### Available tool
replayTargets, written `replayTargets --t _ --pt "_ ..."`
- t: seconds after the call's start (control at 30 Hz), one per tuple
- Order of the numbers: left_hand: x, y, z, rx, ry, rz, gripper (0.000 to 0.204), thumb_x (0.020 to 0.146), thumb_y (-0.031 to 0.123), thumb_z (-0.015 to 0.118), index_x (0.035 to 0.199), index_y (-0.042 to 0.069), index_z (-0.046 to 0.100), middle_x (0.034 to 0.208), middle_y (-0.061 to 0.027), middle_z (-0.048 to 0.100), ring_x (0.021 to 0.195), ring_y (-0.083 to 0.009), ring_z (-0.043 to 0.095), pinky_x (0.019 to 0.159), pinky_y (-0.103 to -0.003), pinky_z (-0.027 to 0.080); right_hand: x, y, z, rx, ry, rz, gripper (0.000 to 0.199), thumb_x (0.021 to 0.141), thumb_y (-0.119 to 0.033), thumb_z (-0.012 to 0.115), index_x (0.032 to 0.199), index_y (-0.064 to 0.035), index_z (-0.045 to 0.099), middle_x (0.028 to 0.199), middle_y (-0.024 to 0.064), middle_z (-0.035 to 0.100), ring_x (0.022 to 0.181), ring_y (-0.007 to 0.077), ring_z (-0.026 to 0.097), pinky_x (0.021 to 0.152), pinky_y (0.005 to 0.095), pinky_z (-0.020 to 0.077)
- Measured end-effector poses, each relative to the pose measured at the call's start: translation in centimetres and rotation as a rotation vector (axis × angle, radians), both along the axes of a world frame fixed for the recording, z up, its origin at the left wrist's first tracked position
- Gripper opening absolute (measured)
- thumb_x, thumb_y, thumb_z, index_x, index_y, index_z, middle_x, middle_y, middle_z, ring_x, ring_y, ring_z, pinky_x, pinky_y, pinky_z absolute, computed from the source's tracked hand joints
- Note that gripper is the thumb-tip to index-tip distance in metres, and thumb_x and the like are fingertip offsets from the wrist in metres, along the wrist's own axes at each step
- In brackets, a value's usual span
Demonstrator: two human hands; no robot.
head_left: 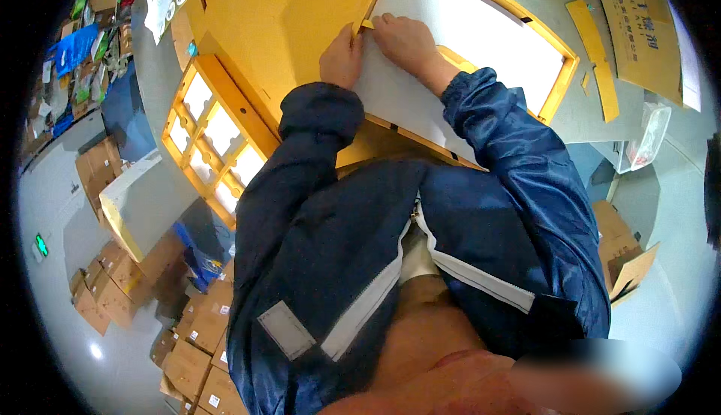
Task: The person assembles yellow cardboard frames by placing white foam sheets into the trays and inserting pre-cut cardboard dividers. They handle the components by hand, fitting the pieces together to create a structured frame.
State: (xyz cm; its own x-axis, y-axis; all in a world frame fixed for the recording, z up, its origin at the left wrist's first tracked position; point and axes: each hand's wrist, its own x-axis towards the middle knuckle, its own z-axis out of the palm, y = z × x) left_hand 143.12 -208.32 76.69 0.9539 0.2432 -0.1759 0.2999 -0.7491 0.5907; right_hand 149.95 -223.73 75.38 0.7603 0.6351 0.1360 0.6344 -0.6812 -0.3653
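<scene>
In front of me lies a yellow cardboard box or display piece with a white-and-grey inner panel [432,9] framed by a yellow rim. At the panel's left edge a small yellow cardboard tab [366,24] sticks up. My left hand [342,58] pinches this tab from the left. My right hand [405,43] reaches over the panel with curled fingers, its thumb side at the same tab. A large yellow cardboard sheet [300,9] spreads out to the left of my hands. My palms and some fingertips are hidden.
Left of me stands a yellow cardboard frame [255,118] with several window openings. Yellow strips [593,58] lie on the grey table at right, near a brown carton [638,32] and a clear plastic bin [647,137]. Stacked brown boxes [199,355] stand on the floor at lower left.
</scene>
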Motion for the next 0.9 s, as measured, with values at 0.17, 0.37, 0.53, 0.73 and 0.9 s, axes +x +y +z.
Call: replayTargets --t 0.17,0.37,0.53,0.73,0.9 --pt "1.5 -1.9 -0.8 0.227 -0.496 -0.275 0.048 0.090 0.011 0.060 0.136 0.003 0.049 0.135 -0.0187 0.056 0.123 -0.0354 0.053 0.108 -0.051 0.033 0.1 -0.2 1.7 -0.180 -0.121 -0.005 0.018 0.088 -0.019 0.062 0.100 -0.0105 0.072 0.098 0.0031 0.069 0.105 0.0249 0.059 0.084 0.0386 0.0475" --pt "1.8 -2.3 -1.2 0.428 -0.259 -0.541 0.056 0.087 0.007 0.062 0.140 0.014 0.047 0.134 -0.0080 0.057 0.127 -0.0270 0.051 0.109 -0.049 0.030 -2.6 -8.9 6.5 0.061 -0.036 -0.107 0.048 0.086 -0.021 0.068 0.131 -0.0075 0.059 0.128 0.0150 0.061 0.123 0.0293 0.054 0.102 0.0427 0.0417" --pt "2.3 -5.6 2.1 0.475 -0.266 -0.584 0.056 0.085 0.002 0.060 0.140 0.011 0.048 0.139 -0.0142 0.053 0.133 -0.0307 0.046 0.111 -0.050 0.029 -8.1 -29.9 8.8 0.207 0.282 -0.767 0.036 0.091 -0.022 0.066 0.123 -0.0057 0.060 0.108 0.0124 0.065 0.093 0.0188 0.065 0.078 0.0315 0.0537" --pt "1.6 -23.9 6.7 -0.004 -0.172 -1.162 0.071 0.080 0.012 0.071 0.144 0.004 0.041 0.141 -0.0177 0.051 0.134 -0.0343 0.045 0.112 -0.046 0.035 -13.7 -36.1 2.3 0.867 1.084 -1.086 0.041 0.092 -0.023 0.065 0.128 -0.0033 0.056 0.115 0.0076 0.065 0.105 0.0172 0.062 0.087 0.0324 0.0508" --pt "0.0 -29.8 1.9 -0.030 -0.196 -1.214 0.053 0.081 0.025 0.074 0.128 0.006 0.057 0.119 -0.0119 0.062 0.111 -0.0302 0.057 0.099 -0.043 0.044 -16.7 -34.4 2.7 0.819 1.058 -0.804 0.087 0.078 -0.015 0.074 0.151 -0.0041 0.028 0.139 0.0166 0.049 0.129 0.0282 0.049 0.109 0.0406 0.0406"
